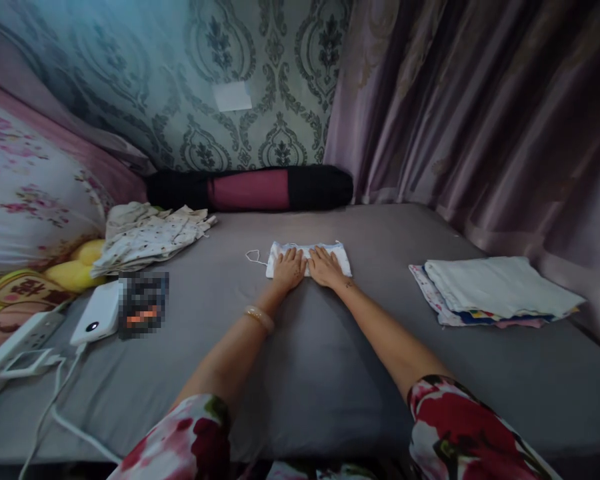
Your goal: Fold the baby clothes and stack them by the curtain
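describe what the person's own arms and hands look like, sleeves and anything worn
The left hand and right hand are gloveless. The left sleeve and right sleeve have a floral print in red, white and dark green. A pale bangle with a gold-coloured part circles the left forearm; a small dark mark, unreadable, shows near the right wrist.

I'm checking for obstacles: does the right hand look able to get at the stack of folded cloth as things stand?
Likely yes: the right hand rests on the white cloth and seems free to lift off, and only grey sheet shows between it and the stack of folded cloth.
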The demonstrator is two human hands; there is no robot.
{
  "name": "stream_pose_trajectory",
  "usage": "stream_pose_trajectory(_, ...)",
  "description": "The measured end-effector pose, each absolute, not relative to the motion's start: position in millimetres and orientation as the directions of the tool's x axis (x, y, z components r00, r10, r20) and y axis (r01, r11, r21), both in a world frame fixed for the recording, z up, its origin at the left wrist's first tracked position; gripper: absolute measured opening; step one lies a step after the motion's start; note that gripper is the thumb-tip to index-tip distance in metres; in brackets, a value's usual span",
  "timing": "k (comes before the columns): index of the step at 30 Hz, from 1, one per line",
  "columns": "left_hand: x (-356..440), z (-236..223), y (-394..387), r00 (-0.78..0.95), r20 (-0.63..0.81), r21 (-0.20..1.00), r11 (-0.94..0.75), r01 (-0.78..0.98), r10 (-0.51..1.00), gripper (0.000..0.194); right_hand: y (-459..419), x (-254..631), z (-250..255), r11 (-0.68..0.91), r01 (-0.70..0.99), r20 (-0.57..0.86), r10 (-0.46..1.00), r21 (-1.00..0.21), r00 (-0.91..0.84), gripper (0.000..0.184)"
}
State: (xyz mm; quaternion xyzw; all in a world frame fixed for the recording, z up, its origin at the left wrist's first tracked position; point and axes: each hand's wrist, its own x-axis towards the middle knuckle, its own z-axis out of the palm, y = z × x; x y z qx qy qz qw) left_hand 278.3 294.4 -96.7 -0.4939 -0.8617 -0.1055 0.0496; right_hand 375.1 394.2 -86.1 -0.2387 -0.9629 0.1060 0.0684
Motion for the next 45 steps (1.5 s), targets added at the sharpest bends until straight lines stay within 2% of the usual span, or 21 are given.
stream_pose_trajectory(11, 249, -102, 258, -0.553, 0.316, 0.195, 0.517, 0.833, 0.771, 0.032, 375, 365, -90, 0.901, 0.379, 0.168, 0.415, -0.21, -0.894, 0.052)
stream_pose_trajectory(16, 238, -116, 243, -0.642, 0.39, 0.362, 0.531, 0.766, 0.66, 0.029, 374, 357, -84, 0.895, 0.399, 0.117, 0.426, -0.201, -0.897, 0.052)
stream_pose_trajectory(21, 233, -128, 242, -0.74, 0.423, 0.53, 0.52, 0.67, 0.522, 0.028, 362, 345, -83, 0.913, 0.366, 0.167, 0.396, -0.18, -0.903, 0.054)
stream_pose_trajectory(24, 232, -129, 240, -0.764, 0.433, 0.58, 0.501, 0.642, 0.479, 0.026, 358, 343, -88, 0.919, 0.364, 0.174, 0.387, -0.151, -0.906, 0.054)
stream_pose_trajectory(31, 234, -124, 236, -0.835, 0.39, 0.603, 0.578, 0.55, 0.389, 0.013, 357, 338, -84, 0.915, 0.38, 0.122, 0.396, -0.132, -0.91, 0.053)
stream_pose_trajectory(33, 234, -122, 236, -0.839, 0.371, 0.595, 0.592, 0.544, 0.398, 0.014, 353, 333, -80, 0.92, 0.365, 0.123, 0.382, -0.143, -0.916, 0.053)
stream_pose_trajectory(38, 234, -119, 234, -0.832, 0.362, 0.566, 0.61, 0.555, 0.421, 0.018, 341, 312, -78, 0.962, 0.209, 0.136, 0.234, -0.178, -0.963, 0.054)
stream_pose_trajectory(45, 235, -116, 233, -0.833, 0.333, 0.55, 0.627, 0.552, 0.441, 0.02, 343, 300, -90, 0.954, 0.237, 0.095, 0.257, -0.183, -0.962, 0.056)
